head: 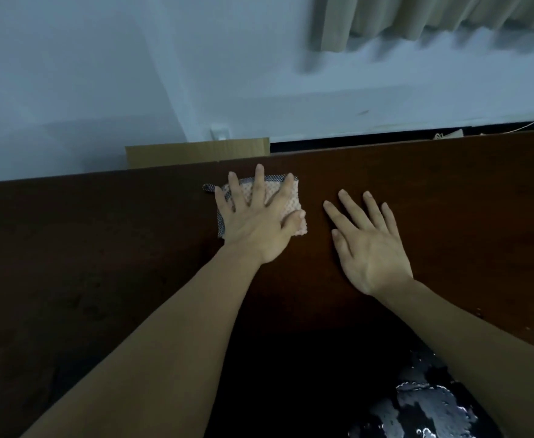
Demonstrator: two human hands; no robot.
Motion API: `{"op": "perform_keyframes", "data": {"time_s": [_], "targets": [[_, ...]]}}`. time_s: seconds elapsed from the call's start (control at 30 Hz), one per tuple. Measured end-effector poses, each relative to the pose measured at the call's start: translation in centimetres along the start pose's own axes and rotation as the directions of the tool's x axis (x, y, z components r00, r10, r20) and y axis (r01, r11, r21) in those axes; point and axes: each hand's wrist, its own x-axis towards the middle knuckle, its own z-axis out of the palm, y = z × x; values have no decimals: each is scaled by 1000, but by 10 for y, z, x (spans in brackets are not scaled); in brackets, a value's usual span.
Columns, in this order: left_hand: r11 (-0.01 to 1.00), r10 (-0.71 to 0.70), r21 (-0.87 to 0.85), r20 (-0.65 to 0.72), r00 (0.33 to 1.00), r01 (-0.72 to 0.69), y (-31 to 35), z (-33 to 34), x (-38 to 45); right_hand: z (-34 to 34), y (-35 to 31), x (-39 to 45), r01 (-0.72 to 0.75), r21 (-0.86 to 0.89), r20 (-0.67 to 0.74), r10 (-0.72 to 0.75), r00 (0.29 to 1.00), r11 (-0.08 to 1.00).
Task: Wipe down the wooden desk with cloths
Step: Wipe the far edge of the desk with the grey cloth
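Observation:
A dark brown wooden desk (pixel 101 248) fills the lower half of the head view. Near its far edge lies a small pink checked cloth (pixel 286 203) with a dark patterned border. My left hand (pixel 256 216) presses flat on the cloth with its fingers spread and straight. My right hand (pixel 367 245) lies flat on the bare desk just to the right of the cloth, fingers straight, holding nothing and not touching the cloth.
A cardboard box (pixel 196 151) stands behind the desk's far edge against the pale wall. A beige curtain (pixel 433 17) hangs at the top right. A dark gap with a cable (pixel 525 125) runs behind the desk on the right.

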Motion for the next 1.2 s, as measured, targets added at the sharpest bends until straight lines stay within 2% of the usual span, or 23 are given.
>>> {"op": "perform_keyframes", "data": {"time_s": [0.2, 0.33, 0.43, 0.57, 0.7, 0.8, 1.03, 1.2], "targets": [[1000, -2, -9, 2, 1000, 2, -2, -3, 3, 1, -1, 0, 12, 7, -20, -11, 1000, 1000], [993, 113, -14, -9, 994, -113, -8, 10, -45, 3, -1, 0, 12, -1, -17, -12, 1000, 1000], [984, 175, 49, -40, 984, -173, -19, 16, -61, 3, 0, 0, 2, -2, -27, -2, 1000, 1000], [996, 84, 41, 0, 996, -84, -28, 5, -26, 3, 1, 0, 7, 0, -27, -7, 1000, 1000], [999, -37, 19, -48, 998, 38, -31, -5, 22, 5, 2, 1, 13, -10, -50, -13, 999, 1000], [997, -74, 12, -82, 994, 76, -30, -7, 36, 6, 1, 1, 12, -13, -49, -13, 999, 1000], [999, -42, -4, 24, 999, 42, -23, -4, -9, 4, 0, 0, 3, -23, -36, -4, 999, 1000], [999, 0, 35, 50, 999, -1, -20, 6, -48, 4, -1, 0, 1, -20, -36, -2, 999, 1000]]}}
